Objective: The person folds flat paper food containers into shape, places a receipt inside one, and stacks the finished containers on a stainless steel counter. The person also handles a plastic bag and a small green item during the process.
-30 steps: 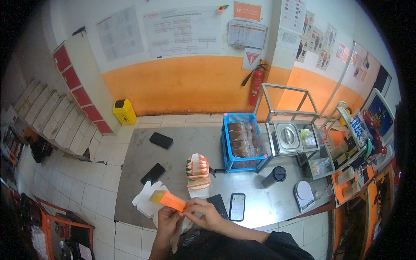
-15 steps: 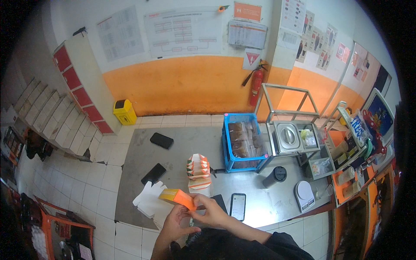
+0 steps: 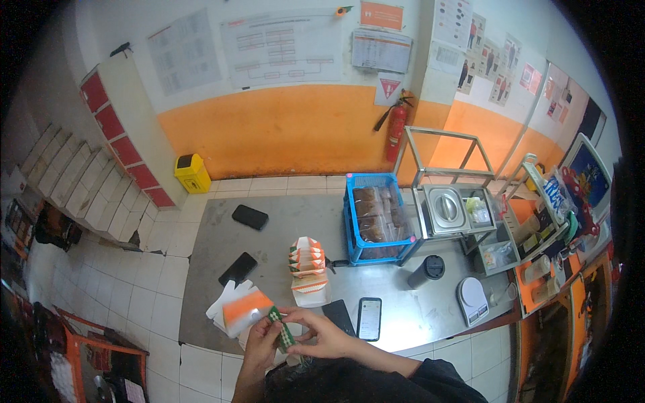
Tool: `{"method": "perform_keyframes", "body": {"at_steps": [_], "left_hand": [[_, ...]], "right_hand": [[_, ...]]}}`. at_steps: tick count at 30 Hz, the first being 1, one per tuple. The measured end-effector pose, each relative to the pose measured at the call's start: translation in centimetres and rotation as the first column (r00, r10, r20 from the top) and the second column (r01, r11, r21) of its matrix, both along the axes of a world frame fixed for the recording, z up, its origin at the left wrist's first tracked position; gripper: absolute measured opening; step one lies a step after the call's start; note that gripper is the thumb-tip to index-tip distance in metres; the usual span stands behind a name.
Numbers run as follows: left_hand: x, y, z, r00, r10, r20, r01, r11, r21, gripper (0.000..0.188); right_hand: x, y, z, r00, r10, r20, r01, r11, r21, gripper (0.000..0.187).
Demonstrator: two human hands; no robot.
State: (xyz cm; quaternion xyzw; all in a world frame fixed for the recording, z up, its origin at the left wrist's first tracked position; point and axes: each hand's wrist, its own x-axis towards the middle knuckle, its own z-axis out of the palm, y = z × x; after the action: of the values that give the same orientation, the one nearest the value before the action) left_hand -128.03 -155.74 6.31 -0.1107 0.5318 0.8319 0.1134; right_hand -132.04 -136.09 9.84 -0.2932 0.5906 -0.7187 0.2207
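At the table's near edge, my left hand (image 3: 261, 341) and my right hand (image 3: 321, 337) both grip a small paper carton (image 3: 243, 311). Its orange and white panel points to the left and looks smeared by motion. A green patterned side (image 3: 285, 334) of it stands between my fingers. Under and behind the carton lie white flat cartons (image 3: 216, 310), partly covered. Just beyond my hands is a row of nested orange and white paper cartons (image 3: 309, 269).
On the metal table (image 3: 201, 248) lie two black phones (image 3: 250, 217) (image 3: 238, 269) and a lit phone (image 3: 369, 318). A blue crate (image 3: 380, 251) with packed brown goods, a dark tumbler (image 3: 427, 271) and a white scale (image 3: 472, 301) stand to the right, near a metal rack (image 3: 420, 188).
The carton has been turned in my hands: its orange and yellow faces gave way to an orange and white panel and a green patterned side. Both hands still grip it.
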Motion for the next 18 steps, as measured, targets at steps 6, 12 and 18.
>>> {"method": "perform_keyframes", "body": {"at_steps": [6,12,18], "left_hand": [[0.0,1.7,-1.3,0.97,0.243,0.01,-0.242,0.96,0.141,0.023],[-0.5,0.9,-2.4,0.96,0.273,0.056,-0.278,0.918,0.283,0.031],[-0.9,0.7,-1.4,0.966,0.248,0.076,-0.259,0.894,0.366,0.035]], "right_hand": [[-0.1,0.6,0.9,0.969,0.062,-0.238,-0.044,0.996,0.08,0.069],[0.4,-0.2,-0.2,0.865,-0.049,-0.5,0.088,0.995,0.054,0.055],[0.2,-0.1,0.2,0.767,-0.114,-0.632,0.198,0.978,0.064,0.033]]}}
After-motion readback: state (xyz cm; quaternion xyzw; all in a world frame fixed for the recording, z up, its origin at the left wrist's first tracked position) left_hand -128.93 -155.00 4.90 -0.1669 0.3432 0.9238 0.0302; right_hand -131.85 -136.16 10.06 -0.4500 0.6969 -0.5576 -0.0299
